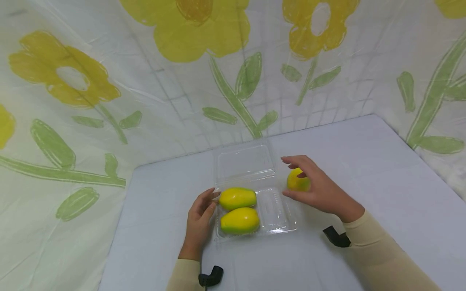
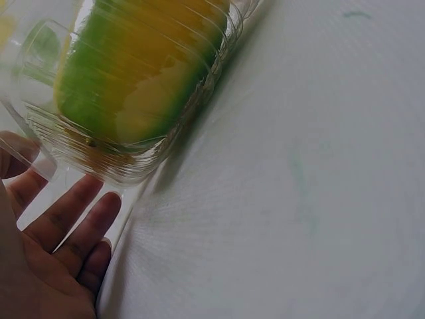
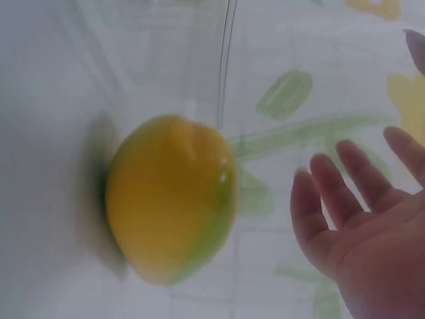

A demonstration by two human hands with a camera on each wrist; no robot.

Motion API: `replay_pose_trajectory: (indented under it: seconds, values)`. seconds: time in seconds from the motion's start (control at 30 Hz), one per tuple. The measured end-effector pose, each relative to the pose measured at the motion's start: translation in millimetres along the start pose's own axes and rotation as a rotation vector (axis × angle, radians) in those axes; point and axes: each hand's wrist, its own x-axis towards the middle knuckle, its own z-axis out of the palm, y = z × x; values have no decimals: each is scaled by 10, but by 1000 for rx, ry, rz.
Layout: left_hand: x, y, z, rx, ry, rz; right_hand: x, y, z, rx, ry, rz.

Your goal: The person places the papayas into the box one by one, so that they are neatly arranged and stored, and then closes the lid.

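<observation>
A clear plastic clamshell box lies with its lid folded back. Two yellow-green papayas lie side by side in its left part. My left hand is at the box's left edge; in the left wrist view its thumb and index finger pinch the clear rim, the other fingers loosely extended. To the right of the box, a third papaya rests on the table. Above it hovers my right hand, fingers spread and apart from the fruit, partly hiding it in the head view.
A white-covered table carries everything. Behind it hangs a pale curtain printed with yellow flowers. Black wrist mounts stick out beside both forearms.
</observation>
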Motion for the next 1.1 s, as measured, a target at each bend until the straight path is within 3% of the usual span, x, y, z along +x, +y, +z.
replay_pose_trajectory:
  seconds: [0.5, 1.1]
  values:
    - [-7, 6, 2, -3, 8, -11, -34, 288, -192, -16, 35, 115]
    - [-8, -9, -3, -10, 1, -5, -71, 604, -149, -46, -75, 304]
